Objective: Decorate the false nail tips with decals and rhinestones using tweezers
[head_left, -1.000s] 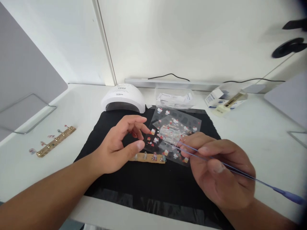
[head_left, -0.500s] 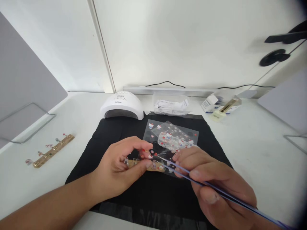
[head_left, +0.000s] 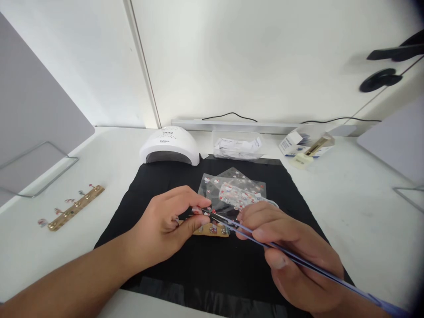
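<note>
I take the black mat on the desk as my landmark: both hands work over its middle. My left hand has its fingers drawn narrow, thumb and forefinger pinched around the near end of the gold nail strip, which lies flat on the mat just right of the thumb tip. My right hand grips a thin purple tool like a pen, fingers closed on its shaft; its tip reaches the spot just above the strip, close to the left forefinger. I think the tip touches a small sticker there, but it is too small and blurred to be sure. Behind the strip, toward the mat's far edge, lie clear sticker sheets, partly covered by the right knuckles. The tool's rear end runs out at the lower right corner. The white nail lamp stands at the mat's far left corner, and a second gold strip lies well left of the mat.
</note>
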A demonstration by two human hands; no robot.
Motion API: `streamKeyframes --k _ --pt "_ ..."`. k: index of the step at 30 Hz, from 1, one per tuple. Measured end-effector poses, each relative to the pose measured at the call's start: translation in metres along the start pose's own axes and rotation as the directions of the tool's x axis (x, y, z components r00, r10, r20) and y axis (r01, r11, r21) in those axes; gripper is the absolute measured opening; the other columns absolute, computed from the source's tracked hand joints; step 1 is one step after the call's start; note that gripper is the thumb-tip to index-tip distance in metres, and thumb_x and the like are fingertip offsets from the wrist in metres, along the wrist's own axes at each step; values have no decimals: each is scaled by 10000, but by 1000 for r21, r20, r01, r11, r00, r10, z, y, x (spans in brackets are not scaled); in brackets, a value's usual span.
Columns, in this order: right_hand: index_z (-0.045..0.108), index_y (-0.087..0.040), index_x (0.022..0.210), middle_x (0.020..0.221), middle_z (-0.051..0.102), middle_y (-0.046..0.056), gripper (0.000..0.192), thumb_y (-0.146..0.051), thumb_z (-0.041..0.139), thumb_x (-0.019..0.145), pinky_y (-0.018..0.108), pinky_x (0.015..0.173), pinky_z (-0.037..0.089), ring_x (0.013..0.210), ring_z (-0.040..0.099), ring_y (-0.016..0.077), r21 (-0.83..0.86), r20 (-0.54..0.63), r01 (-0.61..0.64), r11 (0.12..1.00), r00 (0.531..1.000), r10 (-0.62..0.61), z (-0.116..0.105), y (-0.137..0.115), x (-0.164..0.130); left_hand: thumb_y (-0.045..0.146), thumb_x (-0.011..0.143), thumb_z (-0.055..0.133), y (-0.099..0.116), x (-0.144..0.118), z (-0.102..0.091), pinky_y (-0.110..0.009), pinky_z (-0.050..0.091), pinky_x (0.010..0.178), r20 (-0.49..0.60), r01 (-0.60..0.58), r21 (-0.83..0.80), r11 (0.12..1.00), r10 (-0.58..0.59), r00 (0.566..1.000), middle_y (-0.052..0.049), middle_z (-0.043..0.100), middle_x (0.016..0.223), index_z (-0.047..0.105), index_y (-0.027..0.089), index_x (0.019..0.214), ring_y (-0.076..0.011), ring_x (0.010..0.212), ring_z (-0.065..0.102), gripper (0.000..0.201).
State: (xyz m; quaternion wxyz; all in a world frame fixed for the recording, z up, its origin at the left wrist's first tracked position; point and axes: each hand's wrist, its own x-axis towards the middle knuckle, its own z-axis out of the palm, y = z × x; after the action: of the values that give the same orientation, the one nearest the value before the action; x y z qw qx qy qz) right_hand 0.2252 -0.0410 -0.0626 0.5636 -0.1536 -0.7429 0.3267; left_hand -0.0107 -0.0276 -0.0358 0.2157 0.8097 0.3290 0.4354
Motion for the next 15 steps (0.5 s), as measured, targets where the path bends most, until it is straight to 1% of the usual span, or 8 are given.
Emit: streamKeyframes --k 6,15 --pt "644 -168 1134 887 655 60 261 -91 582 893 415 788 529 869 637 210 -50 33 -17 999 999 19 0 0 4 94 890 683 1 -1 -1 -130 526 729 -7 -88 82 993 89 996 -51 671 885 694 88 1023 -77 800 649 133" --pt "658 -162 1129 876 665 65 222 -129 576 925 423 783 532 842 645 208 -14 30 -21 1000 999 22 -1 2 3 76 893 668 0 -1 0 -140 535 728 6 -111 86 990 111 994 -51 656 878 686 88 1023 -78 794 640 131"
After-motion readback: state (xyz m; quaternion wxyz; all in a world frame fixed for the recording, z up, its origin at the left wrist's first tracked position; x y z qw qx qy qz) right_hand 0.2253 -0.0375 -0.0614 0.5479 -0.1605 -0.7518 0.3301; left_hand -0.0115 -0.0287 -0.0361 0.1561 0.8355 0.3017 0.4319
